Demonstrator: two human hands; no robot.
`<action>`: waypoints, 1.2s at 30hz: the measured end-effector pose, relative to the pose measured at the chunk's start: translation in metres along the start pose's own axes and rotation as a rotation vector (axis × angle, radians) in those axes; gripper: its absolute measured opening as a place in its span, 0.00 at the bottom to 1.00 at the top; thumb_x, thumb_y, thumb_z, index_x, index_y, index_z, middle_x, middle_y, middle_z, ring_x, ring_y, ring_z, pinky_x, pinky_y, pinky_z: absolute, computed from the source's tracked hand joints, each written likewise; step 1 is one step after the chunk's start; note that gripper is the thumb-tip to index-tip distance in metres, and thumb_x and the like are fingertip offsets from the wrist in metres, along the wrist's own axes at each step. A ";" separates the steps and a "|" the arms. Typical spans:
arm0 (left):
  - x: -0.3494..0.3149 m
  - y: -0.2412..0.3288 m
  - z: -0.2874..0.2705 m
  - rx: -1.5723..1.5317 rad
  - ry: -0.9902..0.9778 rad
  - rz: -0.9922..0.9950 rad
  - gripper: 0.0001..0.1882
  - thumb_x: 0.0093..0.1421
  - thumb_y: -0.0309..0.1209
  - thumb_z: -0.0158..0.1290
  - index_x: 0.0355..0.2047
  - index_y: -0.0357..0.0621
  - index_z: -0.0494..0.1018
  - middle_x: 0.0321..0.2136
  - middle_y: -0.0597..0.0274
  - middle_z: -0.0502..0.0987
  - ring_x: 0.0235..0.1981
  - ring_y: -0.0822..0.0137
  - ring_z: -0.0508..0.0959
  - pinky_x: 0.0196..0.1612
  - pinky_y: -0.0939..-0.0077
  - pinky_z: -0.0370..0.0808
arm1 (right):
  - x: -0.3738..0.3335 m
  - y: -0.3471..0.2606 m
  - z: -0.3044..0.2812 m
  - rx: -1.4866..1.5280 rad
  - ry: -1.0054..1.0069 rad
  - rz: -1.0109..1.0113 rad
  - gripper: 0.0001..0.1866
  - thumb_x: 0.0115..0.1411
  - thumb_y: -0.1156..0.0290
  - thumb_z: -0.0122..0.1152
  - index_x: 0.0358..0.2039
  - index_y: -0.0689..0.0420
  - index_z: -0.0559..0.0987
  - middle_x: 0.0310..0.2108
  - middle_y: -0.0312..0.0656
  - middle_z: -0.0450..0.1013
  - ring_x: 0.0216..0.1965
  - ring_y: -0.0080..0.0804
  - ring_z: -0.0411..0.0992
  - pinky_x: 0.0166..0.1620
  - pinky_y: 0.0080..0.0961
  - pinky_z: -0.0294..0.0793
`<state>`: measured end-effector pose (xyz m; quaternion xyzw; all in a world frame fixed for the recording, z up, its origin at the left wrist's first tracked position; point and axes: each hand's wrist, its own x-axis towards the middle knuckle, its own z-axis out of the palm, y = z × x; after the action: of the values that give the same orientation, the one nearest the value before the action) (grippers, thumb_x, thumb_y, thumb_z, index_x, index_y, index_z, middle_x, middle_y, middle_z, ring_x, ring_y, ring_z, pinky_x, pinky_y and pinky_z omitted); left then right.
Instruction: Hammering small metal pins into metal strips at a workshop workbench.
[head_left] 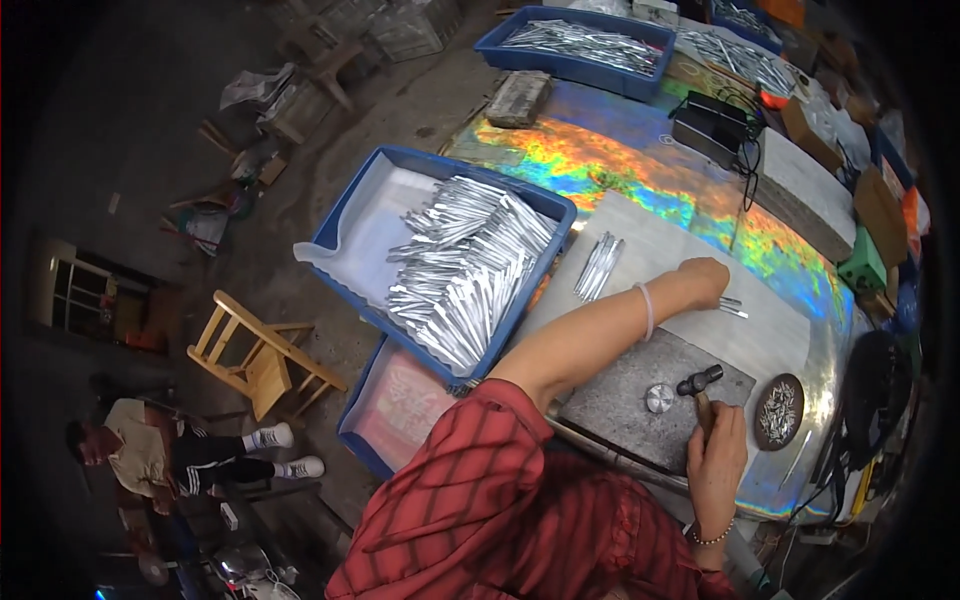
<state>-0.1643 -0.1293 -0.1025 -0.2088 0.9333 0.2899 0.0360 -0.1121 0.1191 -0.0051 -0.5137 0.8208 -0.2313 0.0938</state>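
My left hand (705, 283) is stretched across the pale board (680, 240), its fingers curled and mostly turned from view. A few slim silver metal strips (735, 308) stick out beside its fingertips; whether they are gripped is hidden. Closer to me, my right hand (718, 465) is wrapped round the wooden handle of a hammer (700, 380) with a dark head. The hammer head is beside a small round metal block (659, 398) on a grey steel plate (625, 410). A small bundle of silver strips (600, 266) lies on the board, left of my left hand.
A blue tray (350, 190) heaped with silver strips stands left, above another tray (362, 378). A brown dish (779, 411) of small metal pieces sits right. Beyond are another blue bin (570, 65), a black box (712, 128) with cables and a stone slab (800, 190). A person (140, 450) sits far left.
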 end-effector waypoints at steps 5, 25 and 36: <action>-0.012 0.015 -0.013 0.079 -0.103 0.050 0.12 0.44 0.27 0.55 0.30 0.36 0.76 0.33 0.45 0.76 0.39 0.51 0.76 0.40 0.63 0.73 | -0.002 0.001 0.000 0.047 -0.009 -0.006 0.16 0.50 0.81 0.50 0.41 0.66 0.65 0.35 0.54 0.62 0.36 0.54 0.63 0.38 0.41 0.63; -0.215 0.042 -0.030 -0.596 0.616 0.113 0.07 0.51 0.18 0.51 0.32 0.36 0.69 0.25 0.58 0.71 0.23 0.70 0.71 0.26 0.81 0.68 | -0.025 0.105 -0.021 0.518 0.552 0.455 0.08 0.54 0.76 0.54 0.34 0.64 0.70 0.20 0.39 0.68 0.21 0.21 0.64 0.25 0.21 0.64; -0.230 0.025 0.011 -0.569 0.598 0.105 0.08 0.51 0.19 0.50 0.33 0.38 0.67 0.27 0.52 0.71 0.26 0.57 0.73 0.28 0.71 0.69 | -0.004 0.166 -0.017 -0.059 0.313 0.487 0.15 0.47 0.76 0.58 0.37 0.66 0.73 0.31 0.56 0.71 0.33 0.53 0.71 0.35 0.38 0.70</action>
<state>0.0345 -0.0194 -0.0551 -0.2374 0.7946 0.4643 -0.3108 -0.2497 0.1878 -0.0696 -0.2620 0.9309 -0.2545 0.0039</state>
